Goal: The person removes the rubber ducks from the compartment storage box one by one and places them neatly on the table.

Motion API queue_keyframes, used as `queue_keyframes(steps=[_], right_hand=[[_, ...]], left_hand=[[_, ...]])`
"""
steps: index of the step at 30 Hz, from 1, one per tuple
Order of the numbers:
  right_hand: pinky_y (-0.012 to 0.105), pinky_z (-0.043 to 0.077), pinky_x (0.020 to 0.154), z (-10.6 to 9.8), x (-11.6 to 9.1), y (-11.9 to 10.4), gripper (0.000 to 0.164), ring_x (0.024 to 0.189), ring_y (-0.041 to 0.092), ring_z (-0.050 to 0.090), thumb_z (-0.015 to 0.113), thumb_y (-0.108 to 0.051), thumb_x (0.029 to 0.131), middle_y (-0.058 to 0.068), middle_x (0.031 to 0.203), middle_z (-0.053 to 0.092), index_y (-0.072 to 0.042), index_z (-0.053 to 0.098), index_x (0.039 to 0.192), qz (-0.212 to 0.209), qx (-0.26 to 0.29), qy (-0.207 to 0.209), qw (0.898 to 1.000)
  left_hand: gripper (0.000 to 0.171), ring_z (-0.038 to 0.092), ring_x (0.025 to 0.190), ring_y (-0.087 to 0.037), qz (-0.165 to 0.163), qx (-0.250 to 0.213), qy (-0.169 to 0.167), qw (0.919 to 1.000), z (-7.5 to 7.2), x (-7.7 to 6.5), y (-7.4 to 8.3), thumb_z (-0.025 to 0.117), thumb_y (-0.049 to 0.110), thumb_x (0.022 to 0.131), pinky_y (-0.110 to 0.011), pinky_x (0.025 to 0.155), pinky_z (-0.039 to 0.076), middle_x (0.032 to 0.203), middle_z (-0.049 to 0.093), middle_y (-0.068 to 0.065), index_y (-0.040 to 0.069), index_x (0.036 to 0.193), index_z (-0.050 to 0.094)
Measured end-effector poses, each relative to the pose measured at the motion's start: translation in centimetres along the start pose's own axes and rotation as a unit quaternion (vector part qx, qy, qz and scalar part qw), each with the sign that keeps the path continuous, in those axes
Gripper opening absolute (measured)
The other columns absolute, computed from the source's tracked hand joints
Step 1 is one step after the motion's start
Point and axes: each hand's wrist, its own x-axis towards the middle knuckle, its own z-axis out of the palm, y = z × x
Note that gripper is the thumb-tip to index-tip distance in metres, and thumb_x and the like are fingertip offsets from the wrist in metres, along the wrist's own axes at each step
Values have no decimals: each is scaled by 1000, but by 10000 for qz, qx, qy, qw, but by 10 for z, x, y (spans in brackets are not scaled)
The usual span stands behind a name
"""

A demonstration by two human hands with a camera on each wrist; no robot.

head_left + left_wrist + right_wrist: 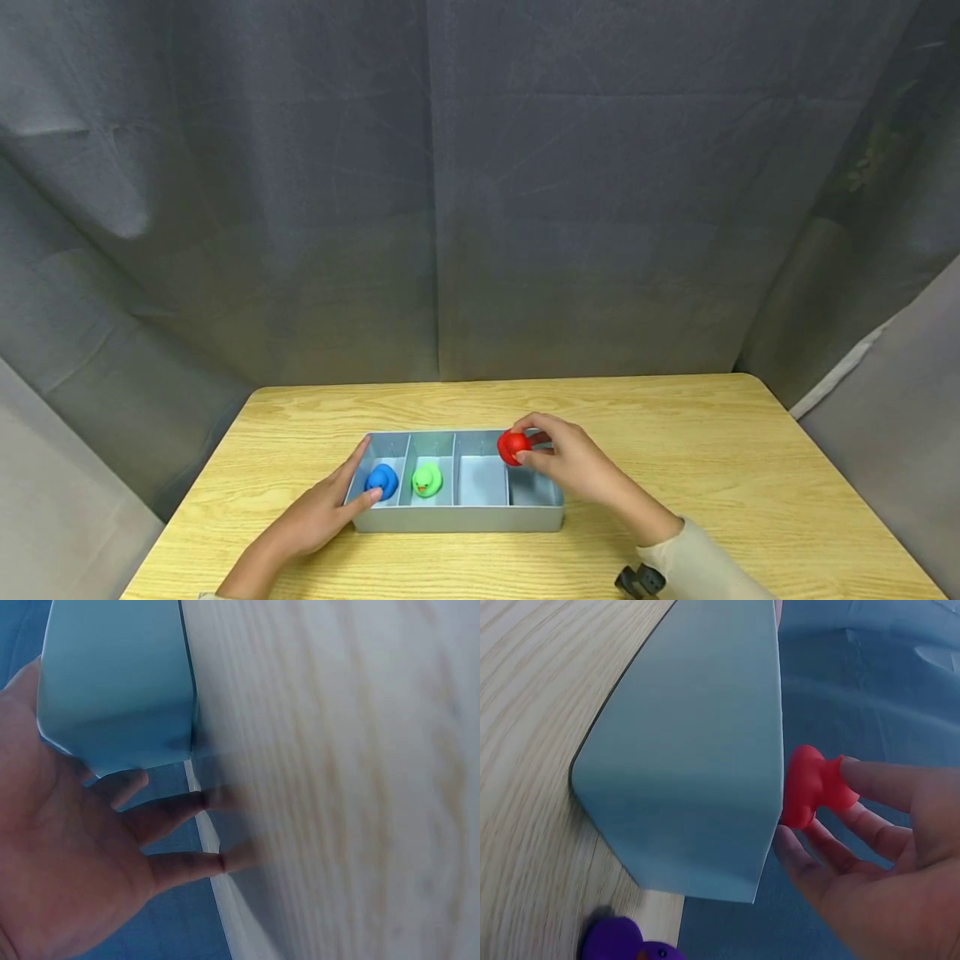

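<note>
A long grey box (457,520) with several compartments lies across the table. A blue rubber duck (382,480) sits in its leftmost compartment and a green rubber duck (427,480) in the one beside it. My left hand (318,510) rests at the box's left end, thumb over the rim near the blue duck; in the left wrist view its fingers are spread and fairly straight, tips by the tabletop. My right hand (573,457) pinches a red rubber duck (805,787) between thumb and fingers, above the divider between the two right-hand compartments.
A purple duck (613,941) is on the wooden table (712,467) near the box's right end, partly cut off in the right wrist view. Grey curtains (450,208) hang behind the table and at its sides. A small black device (640,581) is by the right sleeve.
</note>
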Motion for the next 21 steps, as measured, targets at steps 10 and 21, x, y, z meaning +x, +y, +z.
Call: queue_keyframes(steps=[10,21], right_hand=[[32,59,86,-11,-9,11,26,115,33,64,73,-9,96,8,124,68,-10,68,121,-48,160,-68,9998],[33,60,87,-26,-19,19,27,118,36,64,73,-9,96,13,128,67,-8,66,123,110,439,117,9989]], left_hand=[[84,26,152,-48,-24,-22,-44,10000,-1,0,0,49,60,104,-68,116,28,171,16,-15,32,167,1],[84,25,152,-48,-71,-27,-98,9999,-1,1,-1,48,61,104,-69,116,27,172,15,-15,33,167,0]])
